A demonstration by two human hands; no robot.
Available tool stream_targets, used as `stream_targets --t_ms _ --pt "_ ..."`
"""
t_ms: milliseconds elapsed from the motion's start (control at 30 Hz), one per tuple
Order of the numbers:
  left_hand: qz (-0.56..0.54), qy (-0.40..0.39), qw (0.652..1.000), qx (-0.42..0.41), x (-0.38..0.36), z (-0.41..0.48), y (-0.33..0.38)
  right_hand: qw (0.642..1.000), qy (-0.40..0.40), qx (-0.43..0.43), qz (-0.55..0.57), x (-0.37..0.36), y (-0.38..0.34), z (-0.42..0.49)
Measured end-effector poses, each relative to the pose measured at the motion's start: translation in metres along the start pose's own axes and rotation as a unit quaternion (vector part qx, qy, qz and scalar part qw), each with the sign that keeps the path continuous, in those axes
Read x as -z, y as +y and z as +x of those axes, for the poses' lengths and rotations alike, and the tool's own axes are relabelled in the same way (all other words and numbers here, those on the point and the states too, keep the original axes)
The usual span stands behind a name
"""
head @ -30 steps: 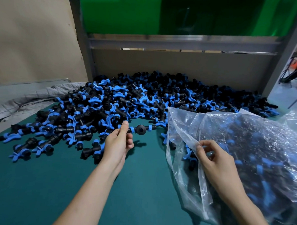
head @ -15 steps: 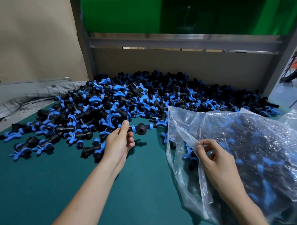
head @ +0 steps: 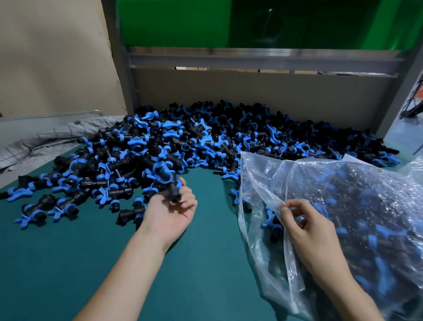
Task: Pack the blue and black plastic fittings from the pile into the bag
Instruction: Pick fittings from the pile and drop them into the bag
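Note:
A big pile of blue and black plastic fittings (head: 206,140) spreads across the back of the green table (head: 55,262). My left hand (head: 172,209) is palm up at the pile's near edge and holds one black and blue fitting (head: 168,180), which stands up out of its fingers. A clear plastic bag (head: 348,215) lies on its side at the right, packed with fittings. My right hand (head: 304,227) pinches the bag's open edge between thumb and fingers.
A grey quilted cloth (head: 36,143) lies at the left edge of the table. A beige board (head: 257,94) and grey metal frame (head: 258,60) close off the back. A few loose fittings (head: 46,211) lie apart at the near left.
My left hand has turned palm up, and the fitting it held level now stands upright in its fingers. My right hand keeps its pinch on the bag's edge.

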State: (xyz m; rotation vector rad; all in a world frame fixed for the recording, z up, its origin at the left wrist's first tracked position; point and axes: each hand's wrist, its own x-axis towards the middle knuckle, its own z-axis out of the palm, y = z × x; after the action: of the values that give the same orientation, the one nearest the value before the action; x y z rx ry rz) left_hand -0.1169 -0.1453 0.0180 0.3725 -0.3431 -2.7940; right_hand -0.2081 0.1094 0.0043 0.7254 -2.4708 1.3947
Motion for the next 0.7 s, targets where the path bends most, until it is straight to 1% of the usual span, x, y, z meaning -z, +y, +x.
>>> stream_targets --t_ms 67,133,233,300,333,400,433,467,500,567,700 --pt "-0.068 -0.086 0.993 0.04 0.002 -0.006 0.002 1.0 -0.002 0.0 0.001 0.001 0.0 -0.001" --pt "-0.111 -0.153 0.98 0.061 0.002 -0.011 0.004 1.0 -0.004 0.0 0.002 0.001 0.0 -0.001" --pt "-0.121 -0.203 0.968 0.084 0.002 -0.014 0.006 1.0 -0.003 0.003 0.002 0.001 -0.001 -0.001" --pt "-0.094 -0.214 0.969 0.079 -0.001 -0.014 0.006 1.0 -0.002 0.004 0.001 0.001 -0.001 -0.001" --pt "-0.071 -0.2 0.975 0.065 -0.003 -0.013 0.005 1.0 -0.002 0.004 0.002 0.001 -0.001 -0.001" --pt "0.041 -0.115 0.992 -0.013 -0.006 -0.007 0.005 1.0 -0.002 0.002 0.006 0.001 -0.001 -0.001" --pt "0.107 -0.062 0.99 -0.065 -0.008 -0.004 0.004 1.0 -0.001 0.0 0.008 0.001 -0.001 0.0" --pt "0.161 -0.035 0.981 -0.106 -0.007 0.0 0.003 1.0 0.0 -0.001 0.01 0.001 -0.001 0.0" --pt "0.19 -0.02 0.973 -0.133 -0.008 0.003 0.002 1.0 0.001 -0.001 0.011 0.001 -0.001 0.0" --pt "0.218 -0.014 0.964 -0.154 -0.006 0.005 -0.003 1.0 0.003 -0.003 0.012 0.001 -0.002 0.0" --pt "0.239 -0.007 0.959 -0.15 -0.002 0.005 -0.005 1.0 0.002 -0.004 0.011 0.002 -0.003 -0.001"
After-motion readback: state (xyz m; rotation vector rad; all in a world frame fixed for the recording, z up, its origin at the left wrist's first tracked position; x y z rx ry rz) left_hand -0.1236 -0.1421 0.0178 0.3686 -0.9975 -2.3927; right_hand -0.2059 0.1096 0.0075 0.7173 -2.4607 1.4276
